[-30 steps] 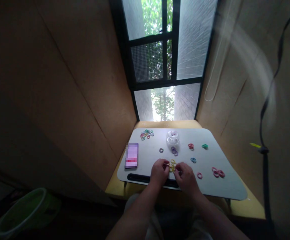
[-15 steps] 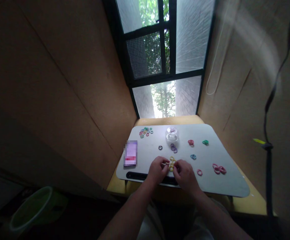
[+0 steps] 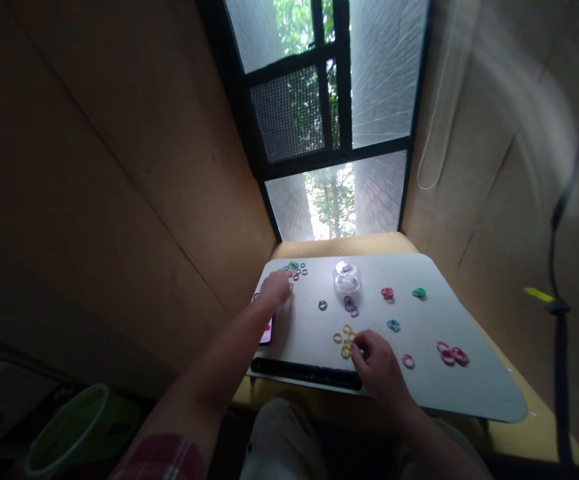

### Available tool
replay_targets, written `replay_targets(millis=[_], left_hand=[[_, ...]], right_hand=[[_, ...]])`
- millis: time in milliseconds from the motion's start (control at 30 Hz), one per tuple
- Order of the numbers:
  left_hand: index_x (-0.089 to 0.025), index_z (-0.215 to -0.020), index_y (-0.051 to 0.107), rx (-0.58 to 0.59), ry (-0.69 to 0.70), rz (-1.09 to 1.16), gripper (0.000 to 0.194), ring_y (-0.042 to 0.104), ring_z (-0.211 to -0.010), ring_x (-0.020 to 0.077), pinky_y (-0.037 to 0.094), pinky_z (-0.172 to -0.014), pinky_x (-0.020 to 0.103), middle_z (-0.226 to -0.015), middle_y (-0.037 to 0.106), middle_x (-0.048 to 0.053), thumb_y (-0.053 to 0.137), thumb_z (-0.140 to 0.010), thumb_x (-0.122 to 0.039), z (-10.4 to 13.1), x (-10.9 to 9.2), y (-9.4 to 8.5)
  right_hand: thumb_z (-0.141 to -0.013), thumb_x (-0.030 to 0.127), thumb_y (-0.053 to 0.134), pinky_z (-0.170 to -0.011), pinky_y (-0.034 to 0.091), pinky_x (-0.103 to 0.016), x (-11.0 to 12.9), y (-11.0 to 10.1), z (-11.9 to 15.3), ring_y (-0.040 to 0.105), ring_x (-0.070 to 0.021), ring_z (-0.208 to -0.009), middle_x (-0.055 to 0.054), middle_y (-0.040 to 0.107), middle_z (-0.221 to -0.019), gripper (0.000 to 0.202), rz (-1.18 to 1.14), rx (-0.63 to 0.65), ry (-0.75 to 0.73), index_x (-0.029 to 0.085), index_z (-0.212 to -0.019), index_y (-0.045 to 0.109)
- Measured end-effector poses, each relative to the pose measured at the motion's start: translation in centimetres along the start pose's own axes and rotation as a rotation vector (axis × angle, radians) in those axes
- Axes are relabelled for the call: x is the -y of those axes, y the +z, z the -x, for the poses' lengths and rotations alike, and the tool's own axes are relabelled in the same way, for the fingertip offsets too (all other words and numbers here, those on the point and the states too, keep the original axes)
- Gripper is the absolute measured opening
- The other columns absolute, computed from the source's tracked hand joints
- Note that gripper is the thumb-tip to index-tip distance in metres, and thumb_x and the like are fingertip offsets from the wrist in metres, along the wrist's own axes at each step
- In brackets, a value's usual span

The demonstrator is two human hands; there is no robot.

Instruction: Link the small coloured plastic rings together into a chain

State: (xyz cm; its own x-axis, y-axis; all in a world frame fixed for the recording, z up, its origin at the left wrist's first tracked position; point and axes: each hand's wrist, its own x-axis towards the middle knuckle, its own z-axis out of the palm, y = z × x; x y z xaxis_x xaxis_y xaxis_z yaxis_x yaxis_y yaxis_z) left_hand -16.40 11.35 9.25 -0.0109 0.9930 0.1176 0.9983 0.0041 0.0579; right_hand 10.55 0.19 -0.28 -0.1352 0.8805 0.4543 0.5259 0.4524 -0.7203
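Observation:
My left hand (image 3: 276, 287) reaches over the edge of a pile of mixed-colour small rings (image 3: 297, 267), which look like hair ties, at the far left of the white table (image 3: 304, 320). Its fingertips are mostly hidden, so its grip cannot be told. Close to the front, my right hand (image 3: 376, 358) has thumb and fingers pinched together at the right side of a group of yellow rings (image 3: 346, 329). Whatever lies between those fingers is too small to make out.
A phone (image 3: 266, 332) lies partly under my left forearm. A clear jar (image 3: 347, 277) stands behind purple rings (image 3: 351, 307). Sorted red (image 3: 388, 294), green (image 3: 419, 293), blue (image 3: 393, 325) and pink rings (image 3: 452, 353) lie at right. A black slot (image 3: 304, 373) runs along the front edge.
My left hand has left the yellow rings and moved forward and left to the mixed pile. My right hand stays beside the yellow rings, which are now more spread out. The view has shifted slightly.

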Motion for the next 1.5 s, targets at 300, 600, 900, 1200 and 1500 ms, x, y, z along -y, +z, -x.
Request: replay_targets(millis=[300,600,900,1200,1500], left_hand=[[-0.018,-0.102,0.069,0.04,-0.067,-0.049,0.028,0.062,-0.101,0.0233,0.045,-0.092,0.033,-0.109,0.068,0.015,0.045,-0.088,-0.019,-2.0,1.2,2.5],[-0.02,-0.102,0.068,-0.022,-0.115,0.008,0.027,0.064,-0.093,0.0236,0.047,-0.084,0.032,-0.101,0.07,0.011,0.047,-0.085,-0.017,-1.7,1.7,2.7],[-0.017,-0.102,0.064,-0.243,-0.045,0.366,0.023,0.062,-0.093,0.0181,0.048,-0.083,0.028,-0.106,0.068,0.008,0.046,-0.087,-0.017,1.6,-0.4,-0.4],[-0.017,-0.09,0.065,-0.173,0.153,0.885,0.018,0.059,-0.069,0.011,0.049,-0.069,0.024,-0.086,0.066,0.002,0.054,-0.077,-0.01,11.7,-8.8,4.6],[-0.017,-0.084,0.064,-0.206,0.044,1.082,0.018,0.06,-0.071,0.0118,0.048,-0.069,0.024,-0.084,0.065,0.002,0.051,-0.074,-0.009,12.9,-12.6,8.2]], right_hand=[[-0.082,0.02,0.052,-0.066,0.039,-0.031,0.0,0.1,0.0,0.053,-0.0186,-0.07,-0.002,0.057,-0.071,0.009,0.02,-0.003,0.006,0.022,-0.073,0.05],[-0.083,0.022,0.052,-0.066,0.039,-0.031,0.0,0.1,-0.2,0.052,-0.0182,-0.068,-0.002,0.057,-0.071,0.009,0.033,0.006,-0.007,0.021,-0.073,0.05],[-0.082,0.022,0.051,-0.064,0.041,-0.03,0.0,0.0,-0.4,0.054,-0.0186,-0.068,-0.002,0.058,-0.07,0.009,0.031,-0.01,-0.009,0.021,-0.073,0.051],[-0.083,0.029,0.055,-0.067,0.049,-0.029,-0.2,0.0,-0.6,0.059,-0.0171,-0.073,-0.005,0.064,-0.085,0.021,-0.108,0.024,-0.041,0.018,-0.099,0.062],[-0.085,0.026,0.05,-0.068,0.046,-0.029,-0.5,0.3,-0.7,0.059,-0.0184,-0.074,-0.004,0.064,-0.078,0.015,-0.064,0.01,-0.024,0.02,-0.081,0.064]])
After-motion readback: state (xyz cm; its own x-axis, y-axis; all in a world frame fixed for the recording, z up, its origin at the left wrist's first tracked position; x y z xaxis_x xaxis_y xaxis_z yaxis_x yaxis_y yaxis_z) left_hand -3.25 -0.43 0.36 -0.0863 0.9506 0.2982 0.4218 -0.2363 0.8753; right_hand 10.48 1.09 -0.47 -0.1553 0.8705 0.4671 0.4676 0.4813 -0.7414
